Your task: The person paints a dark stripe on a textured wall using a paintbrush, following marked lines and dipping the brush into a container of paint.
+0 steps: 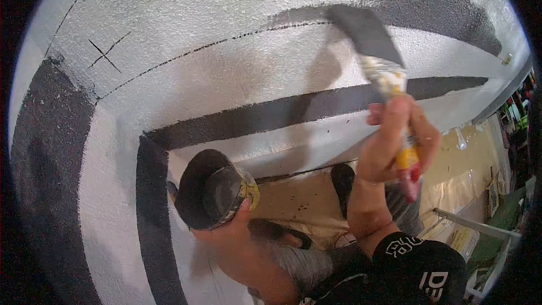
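Observation:
My right hand (398, 141) is closed around the handle of a paintbrush (384, 59), its yellow and red end sticking out below my fingers. Dark grey paint coats the wide bristles, whose tip meets the white wall (226, 0) at the end of a freshly darkened strip just above a dashed curved line. Lower down, my left hand (228, 231) grips a paint pot (209, 189) from beneath and the side. The pot is tilted toward me, dark inside with grey paint, and smeared yellow on its outer side.
Dark grey bands (237, 113) run across the rough wall, and a drawn cross (105, 55) marks its upper left. Brownish sheeting (293, 203) covers the floor under my feet. A metal frame (480, 226) stands at lower right, near clutter along the right edge.

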Motion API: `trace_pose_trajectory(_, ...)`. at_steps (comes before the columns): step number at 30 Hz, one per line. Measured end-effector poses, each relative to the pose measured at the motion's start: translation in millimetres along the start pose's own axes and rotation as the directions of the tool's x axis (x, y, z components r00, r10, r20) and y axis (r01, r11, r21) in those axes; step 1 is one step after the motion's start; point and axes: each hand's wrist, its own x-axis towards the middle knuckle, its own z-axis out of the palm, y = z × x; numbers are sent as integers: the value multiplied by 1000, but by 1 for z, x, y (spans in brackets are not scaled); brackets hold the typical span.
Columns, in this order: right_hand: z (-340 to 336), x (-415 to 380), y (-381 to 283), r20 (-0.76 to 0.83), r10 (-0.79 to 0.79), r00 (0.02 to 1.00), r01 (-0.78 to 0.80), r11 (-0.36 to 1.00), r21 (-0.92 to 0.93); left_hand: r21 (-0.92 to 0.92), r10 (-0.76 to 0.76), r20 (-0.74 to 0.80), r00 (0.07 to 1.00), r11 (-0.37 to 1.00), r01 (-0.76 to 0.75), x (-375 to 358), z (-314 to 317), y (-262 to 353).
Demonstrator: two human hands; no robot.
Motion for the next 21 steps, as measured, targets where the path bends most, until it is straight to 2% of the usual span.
trace_pose_trajectory(1,1,4,-3,-1,-1,1000,1,1000,0,-26,-4,-1,1000,1000,4,0,0,1)
trace_pose_trajectory(3,3,16,-14,-210,188,960,-166,979,114,-13,-9,-2,1000,1000,9,-3,-4,-4)
trace_pose_trajectory(4,4,17,-20,-208,187,960,-166,979,117,-1,-14,-3,1000,1000,14,-4,-4,-5)
trace_pose_trajectory(6,3,14,-30,-23,454,891,-440,874,205,26,4,-9,1000,1000,-3,-5,-5,-7)
trace_pose_trajectory(7,10,9,-23,66,-39,997,46,993,-105,53,20,-10,1000,998,-19,-5,-5,-7)
trace_pose_trajectory(8,8,1,-26,172,-51,984,84,978,-192,55,20,-7,1000,998,-19,-5,-6,-12)
trace_pose_trajectory(9,7,-8,-30,277,-52,960,130,954,-271,71,127,13,992,989,-128,-5,-9,-21)
trace_pose_trajectory(10,13,-8,-34,276,-52,960,130,954,-270,84,234,32,972,968,-236,-3,-8,-23)
trace_pose_trajectory(12,25,-5,-38,279,-201,939,222,974,-42,84,208,31,978,974,-210,-4,-8,-23)
trace_pose_trajectory(14,33,-1,-38,247,-343,906,305,935,181,82,180,35,983,980,-182,-3,-2,-12)
trace_pose_trajectory(15,34,0,-38,218,-408,886,342,895,286,18,90,20,996,996,-90,-4,1,-4)
trace_pose_trajectory(16,30,-1,-34,217,-409,886,343,895,284,-48,0,9,1000,999,0,-3,3,1)
trace_pose_trajectory(18,14,0,-19,290,-335,896,361,932,-38,-16,21,-1,1000,1000,-21,-6,0,-7)
trace_pose_trajectory(19,-3,13,-7,407,-445,798,500,865,-34,20,40,-11,999,999,-40,-7,-2,-11)
trace_pose_trajectory(20,-7,12,-7,320,-229,919,259,964,-54,18,39,-12,999,999,-38,-6,-3,-10)
trace_pose_trajectory(21,-10,10,-7,227,14,974,-2,999,-51,27,46,38,998,999,-47,-4,-4,-8)
